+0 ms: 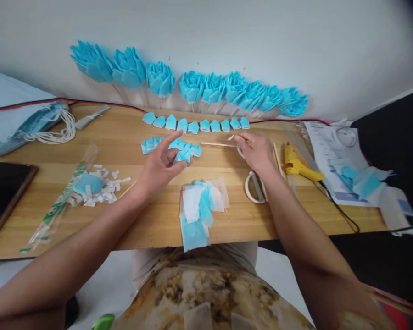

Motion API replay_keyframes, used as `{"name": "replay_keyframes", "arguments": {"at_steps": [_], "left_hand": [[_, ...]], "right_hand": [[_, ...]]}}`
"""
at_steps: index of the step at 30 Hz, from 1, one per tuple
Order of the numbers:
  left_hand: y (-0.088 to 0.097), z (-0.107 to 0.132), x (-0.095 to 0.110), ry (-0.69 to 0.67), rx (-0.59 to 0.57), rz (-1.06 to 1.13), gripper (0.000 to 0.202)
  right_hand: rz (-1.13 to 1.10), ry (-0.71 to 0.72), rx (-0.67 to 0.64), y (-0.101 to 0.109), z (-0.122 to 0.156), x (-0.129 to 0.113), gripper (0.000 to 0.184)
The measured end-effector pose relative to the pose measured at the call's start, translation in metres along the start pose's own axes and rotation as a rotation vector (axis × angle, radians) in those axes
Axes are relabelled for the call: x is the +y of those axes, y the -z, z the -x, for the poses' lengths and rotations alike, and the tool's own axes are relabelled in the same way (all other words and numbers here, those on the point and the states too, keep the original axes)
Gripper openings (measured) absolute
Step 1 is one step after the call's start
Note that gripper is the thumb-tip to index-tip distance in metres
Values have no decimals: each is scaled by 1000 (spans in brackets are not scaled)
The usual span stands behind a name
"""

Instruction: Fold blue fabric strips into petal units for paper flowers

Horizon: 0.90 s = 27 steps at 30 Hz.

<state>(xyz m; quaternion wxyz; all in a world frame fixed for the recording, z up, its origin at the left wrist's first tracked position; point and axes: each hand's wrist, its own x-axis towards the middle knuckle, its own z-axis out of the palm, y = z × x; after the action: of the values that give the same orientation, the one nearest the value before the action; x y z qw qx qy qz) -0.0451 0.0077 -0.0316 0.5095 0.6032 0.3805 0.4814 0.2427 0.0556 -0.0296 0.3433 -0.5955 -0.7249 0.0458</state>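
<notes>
My left hand (160, 165) is at the middle of the table, index finger stretched out. Its thumb and a curled finger close around a small folded blue petal (183, 156), in front of a row of overlapping blue petals (151, 144). My right hand (256, 149) is closed, with a small white strip (231, 137) at its fingertips. A thin white stick (218, 144) lies by those fingertips. Scissors (256, 188) rest beneath my right wrist, partly hidden by it. Between my forearms lies a pile of blue and white fabric pieces (196, 208).
Blue flowers on sticks (192, 87) lean along the wall, behind a line of folded petals (204, 125). At right are a yellow glue gun (296, 165) and a paper sheet (333, 151). White scraps (103, 188), a phone (8, 197) and a plastic bag (24, 128) lie left.
</notes>
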Motion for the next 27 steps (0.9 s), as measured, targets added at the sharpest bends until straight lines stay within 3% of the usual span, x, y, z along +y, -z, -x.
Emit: {"name": "replay_keyframes", "arguments": {"at_steps": [2,6,11,17,27], "left_hand": [[-1,1,1,-3,-4,-4,68],[-2,1,2,-27,-6,-33,67],[-3,1,1,-26,8,-51,70],[-8,1,-1,-38,26,-33,72],[-6,1,-1,30,-63,33,93]], "right_hand": [[-169,-3,-21,4,0,-17,28],[-586,-65,-210,7,6,-66,33],[-828,-141,-338,-12,14,-106,41],[-780,-60,-321,-32,16,-118,30],[-846,-160,-179,-38,21,-114,23]]}}
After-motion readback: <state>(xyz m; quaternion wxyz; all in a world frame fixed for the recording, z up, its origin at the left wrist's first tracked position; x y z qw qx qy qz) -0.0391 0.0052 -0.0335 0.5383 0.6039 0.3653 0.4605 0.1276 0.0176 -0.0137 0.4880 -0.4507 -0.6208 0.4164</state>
